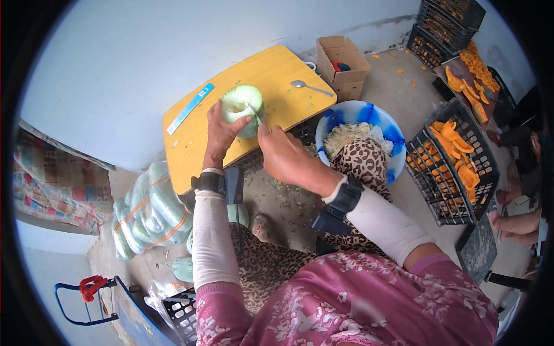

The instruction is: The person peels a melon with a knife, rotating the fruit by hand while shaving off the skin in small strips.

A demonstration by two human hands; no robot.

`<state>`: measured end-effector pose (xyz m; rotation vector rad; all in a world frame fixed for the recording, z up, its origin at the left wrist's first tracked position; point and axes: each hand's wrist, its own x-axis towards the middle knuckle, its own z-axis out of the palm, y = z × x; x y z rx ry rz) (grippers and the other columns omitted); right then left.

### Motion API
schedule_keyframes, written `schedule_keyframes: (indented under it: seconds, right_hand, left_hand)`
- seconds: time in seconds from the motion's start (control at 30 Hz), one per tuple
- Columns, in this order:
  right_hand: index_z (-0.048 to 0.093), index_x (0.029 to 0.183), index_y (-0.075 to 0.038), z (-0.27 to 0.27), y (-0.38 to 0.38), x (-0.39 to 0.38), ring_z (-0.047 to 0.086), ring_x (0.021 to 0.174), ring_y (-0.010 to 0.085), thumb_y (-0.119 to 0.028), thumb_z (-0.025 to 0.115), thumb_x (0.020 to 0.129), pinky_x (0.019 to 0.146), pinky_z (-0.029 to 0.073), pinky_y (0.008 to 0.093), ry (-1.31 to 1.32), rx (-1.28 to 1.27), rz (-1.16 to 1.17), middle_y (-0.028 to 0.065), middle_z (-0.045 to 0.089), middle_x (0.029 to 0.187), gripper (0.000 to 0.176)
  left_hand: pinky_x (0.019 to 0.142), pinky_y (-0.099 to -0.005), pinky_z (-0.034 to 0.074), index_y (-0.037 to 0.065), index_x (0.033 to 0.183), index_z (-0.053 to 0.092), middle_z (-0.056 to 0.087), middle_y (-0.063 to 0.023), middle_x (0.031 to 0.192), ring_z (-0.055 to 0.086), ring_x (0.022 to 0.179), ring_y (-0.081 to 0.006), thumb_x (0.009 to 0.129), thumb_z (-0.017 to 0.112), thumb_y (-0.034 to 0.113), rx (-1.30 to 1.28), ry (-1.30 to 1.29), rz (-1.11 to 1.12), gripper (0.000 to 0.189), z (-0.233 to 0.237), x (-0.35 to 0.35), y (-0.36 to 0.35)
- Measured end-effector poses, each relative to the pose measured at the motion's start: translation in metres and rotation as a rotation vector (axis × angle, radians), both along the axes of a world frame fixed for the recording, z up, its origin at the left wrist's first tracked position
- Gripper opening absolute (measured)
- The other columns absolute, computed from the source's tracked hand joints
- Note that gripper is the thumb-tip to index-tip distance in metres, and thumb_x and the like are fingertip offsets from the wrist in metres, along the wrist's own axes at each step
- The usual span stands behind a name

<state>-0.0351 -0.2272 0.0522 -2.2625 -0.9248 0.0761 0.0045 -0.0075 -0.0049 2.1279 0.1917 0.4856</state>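
Observation:
A pale green, hollowed-out melon piece (pixel 250 97) stands at the front edge of the yellow table (pixel 271 68), its cut opening facing up toward me. My left hand (pixel 221 131) grips its near left side, thumb over the rim. Close against the melon's right side is my right hand (pixel 291 155), a closed fist with the thumb toward the rim. A thin pale strip of melon shows between the two thumbs. What the right fist holds is hidden by its fingers. A metal spoon (pixel 311 87) and a blue-and-white strip packet (pixel 190 108) lie on the tabletop.
A blue-and-white basin (pixel 394 128) of pale shreds stands beside my knee. Orange pumpkin pieces fill a black crate (pixel 435 199) at right, near another person's legs (pixel 516 224). A large plastic sack (pixel 151 207) of melons lies left; a cardboard box (pixel 348 86) stands behind.

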Motion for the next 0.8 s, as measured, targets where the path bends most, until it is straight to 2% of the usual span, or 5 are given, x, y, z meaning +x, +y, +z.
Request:
schedule_keyframes:
  seconds: [0.07,0.2,0.57,0.67,0.8]
  right_hand:
    - [0.050,0.102,0.016,-0.005,-0.011,-0.011,0.066,0.086,0.0503,0.008,0.055,0.079,0.071,0.056,0.0515,-0.031,0.032,0.016,0.0347,0.060,0.091,0.025]
    - [0.046,0.125,0.016,-0.021,-0.038,-0.031,0.060,0.080,0.0480,0.005,0.053,0.082,0.070,0.049,0.0517,-0.033,0.075,0.045,0.0296,0.058,0.093,0.045]
    - [0.049,0.126,0.010,-0.048,-0.018,0.018,0.061,0.087,0.0457,0.006,0.055,0.083,0.077,0.050,0.0504,-0.178,0.510,-0.002,0.0280,0.061,0.093,0.043]
    - [0.049,0.126,0.009,-0.054,-0.007,0.027,0.061,0.088,0.0459,0.005,0.054,0.084,0.078,0.051,0.0497,-0.166,0.520,-0.022,0.0284,0.061,0.095,0.043]
    - [0.049,0.126,0.009,-0.058,-0.004,0.031,0.061,0.090,0.0459,0.004,0.054,0.084,0.079,0.051,0.0497,-0.122,0.490,-0.040,0.0286,0.061,0.097,0.043]
  left_hand:
    - [0.110,-0.0417,0.041,-0.003,0.144,0.039,0.034,-0.0206,0.144,0.040,0.134,-0.0330,0.067,0.090,0.039,0.052,0.015,-0.018,0.101,0.003,-0.002,0.002]
    - [0.108,-0.0418,0.042,0.001,0.142,0.043,0.035,-0.0196,0.142,0.042,0.131,-0.0331,0.068,0.089,0.038,0.004,-0.010,-0.008,0.095,-0.001,-0.001,0.003]
    - [0.106,-0.0414,0.044,-0.002,0.145,0.036,0.033,-0.0200,0.143,0.043,0.132,-0.0324,0.070,0.087,0.038,-0.081,0.019,-0.009,0.100,-0.005,0.004,0.011]
    - [0.103,-0.0374,0.043,-0.008,0.145,0.036,0.050,-0.0178,0.131,0.051,0.121,-0.0263,0.075,0.085,0.031,-0.080,-0.004,-0.003,0.093,0.007,-0.004,-0.001]
    - [0.106,-0.0413,0.044,-0.002,0.145,0.035,0.032,-0.0200,0.143,0.043,0.131,-0.0322,0.069,0.087,0.041,-0.130,0.051,-0.067,0.102,0.003,0.002,0.008]
